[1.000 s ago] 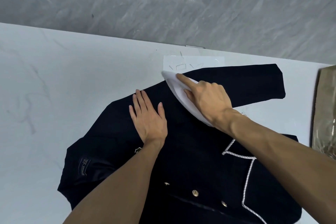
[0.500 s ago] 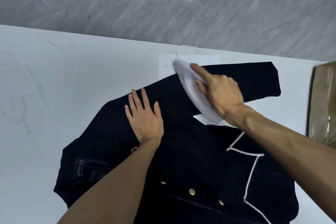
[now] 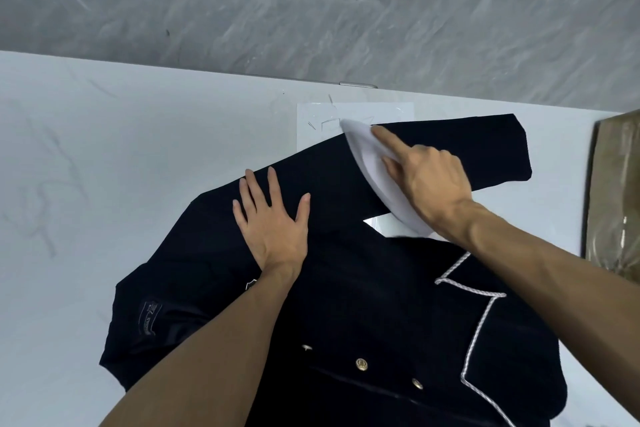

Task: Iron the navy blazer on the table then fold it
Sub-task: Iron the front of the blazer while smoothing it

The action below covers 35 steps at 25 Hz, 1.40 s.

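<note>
The navy blazer lies spread on the white table, with white rope trim on the lapel and gold buttons near the bottom. One sleeve stretches toward the far right. My left hand presses flat on the cloth near the shoulder, fingers straight. My right hand grips a white iron that rests on the sleeve, with the index finger stretched along its top. The iron's tip points toward the table's far edge.
A clear plastic sheet lies under the sleeve at the far side of the table. A brown package wrapped in plastic stands at the right edge. Grey marbled floor runs beyond the table.
The iron has slid along the sleeve toward the far edge and to the right. My left hand has stayed flat on the blazer.
</note>
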Each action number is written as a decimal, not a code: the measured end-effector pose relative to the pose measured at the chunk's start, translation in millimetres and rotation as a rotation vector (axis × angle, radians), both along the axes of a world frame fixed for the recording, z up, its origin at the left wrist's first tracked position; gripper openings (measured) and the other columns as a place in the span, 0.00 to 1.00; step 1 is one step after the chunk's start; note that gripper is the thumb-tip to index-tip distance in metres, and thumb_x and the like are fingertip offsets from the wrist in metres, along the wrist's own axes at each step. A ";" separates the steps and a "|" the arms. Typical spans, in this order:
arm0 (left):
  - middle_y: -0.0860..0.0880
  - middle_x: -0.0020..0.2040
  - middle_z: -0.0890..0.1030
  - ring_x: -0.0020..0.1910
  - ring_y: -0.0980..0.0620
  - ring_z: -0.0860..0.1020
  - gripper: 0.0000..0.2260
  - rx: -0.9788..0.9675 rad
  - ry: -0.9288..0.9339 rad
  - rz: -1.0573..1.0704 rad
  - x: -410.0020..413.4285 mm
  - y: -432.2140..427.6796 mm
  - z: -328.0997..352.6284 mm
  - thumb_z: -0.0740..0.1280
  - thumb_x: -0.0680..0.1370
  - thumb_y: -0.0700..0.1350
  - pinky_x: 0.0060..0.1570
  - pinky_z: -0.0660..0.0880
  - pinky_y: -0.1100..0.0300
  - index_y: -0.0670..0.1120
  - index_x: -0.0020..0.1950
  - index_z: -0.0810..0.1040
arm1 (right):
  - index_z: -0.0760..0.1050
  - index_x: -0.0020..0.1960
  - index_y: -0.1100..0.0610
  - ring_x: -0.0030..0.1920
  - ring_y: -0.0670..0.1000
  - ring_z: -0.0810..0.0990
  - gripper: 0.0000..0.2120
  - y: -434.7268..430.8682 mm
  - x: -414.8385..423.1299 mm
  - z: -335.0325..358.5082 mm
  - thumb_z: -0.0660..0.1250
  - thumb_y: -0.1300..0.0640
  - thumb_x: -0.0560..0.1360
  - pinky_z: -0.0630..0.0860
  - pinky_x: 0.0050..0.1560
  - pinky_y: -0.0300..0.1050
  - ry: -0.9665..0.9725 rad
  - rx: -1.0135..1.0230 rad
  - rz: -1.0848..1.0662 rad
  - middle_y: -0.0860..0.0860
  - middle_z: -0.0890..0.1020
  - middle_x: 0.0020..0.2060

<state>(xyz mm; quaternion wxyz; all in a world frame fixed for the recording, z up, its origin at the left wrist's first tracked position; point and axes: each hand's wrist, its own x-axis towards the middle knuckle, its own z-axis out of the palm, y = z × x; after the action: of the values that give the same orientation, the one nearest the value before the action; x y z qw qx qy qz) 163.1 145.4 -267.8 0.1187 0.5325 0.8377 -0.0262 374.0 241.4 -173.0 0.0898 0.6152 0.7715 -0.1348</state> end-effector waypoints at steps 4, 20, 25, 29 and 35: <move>0.41 0.81 0.51 0.80 0.43 0.50 0.31 -0.018 0.034 -0.001 1.1 -1.1 -0.6 0.43 0.82 0.64 0.78 0.49 0.44 0.49 0.81 0.51 | 0.53 0.77 0.37 0.30 0.59 0.68 0.25 9.4 23.2 -2.0 0.53 0.53 0.83 0.63 0.35 0.50 -0.024 0.009 -0.072 0.51 0.65 0.28; 0.43 0.82 0.44 0.81 0.46 0.44 0.26 0.005 -0.009 -0.347 84.8 47.8 -3.9 0.42 0.84 0.51 0.79 0.44 0.48 0.43 0.81 0.43 | 0.50 0.78 0.40 0.26 0.53 0.63 0.27 6.7 5.7 3.0 0.52 0.55 0.82 0.62 0.34 0.48 0.031 -0.044 0.022 0.50 0.65 0.27; 0.42 0.81 0.52 0.80 0.49 0.49 0.26 0.095 -0.161 -0.177 82.5 43.4 0.8 0.43 0.84 0.48 0.79 0.49 0.52 0.38 0.80 0.50 | 0.49 0.78 0.40 0.29 0.57 0.67 0.27 17.6 34.4 0.0 0.52 0.55 0.83 0.63 0.34 0.49 -0.018 -0.019 -0.040 0.52 0.67 0.30; 0.40 0.81 0.53 0.80 0.46 0.50 0.27 0.071 -0.091 -0.199 85.2 45.4 1.7 0.41 0.84 0.49 0.79 0.48 0.51 0.37 0.80 0.51 | 0.50 0.78 0.40 0.32 0.58 0.70 0.26 19.6 40.5 4.8 0.51 0.55 0.83 0.65 0.35 0.49 0.000 -0.041 -0.094 0.54 0.72 0.32; 0.39 0.81 0.51 0.80 0.44 0.49 0.28 -0.004 -0.023 -0.222 86.3 48.2 0.5 0.42 0.84 0.52 0.79 0.46 0.49 0.36 0.80 0.49 | 0.50 0.78 0.39 0.32 0.58 0.70 0.26 10.2 4.1 4.0 0.51 0.52 0.83 0.64 0.35 0.49 0.071 -0.078 -0.001 0.53 0.71 0.33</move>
<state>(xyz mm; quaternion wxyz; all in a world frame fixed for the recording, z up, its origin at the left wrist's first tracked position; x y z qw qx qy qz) 249.4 193.5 -267.3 0.1259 0.6218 0.7722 -0.0346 378.2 251.5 -169.0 0.0862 0.6063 0.7682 -0.1864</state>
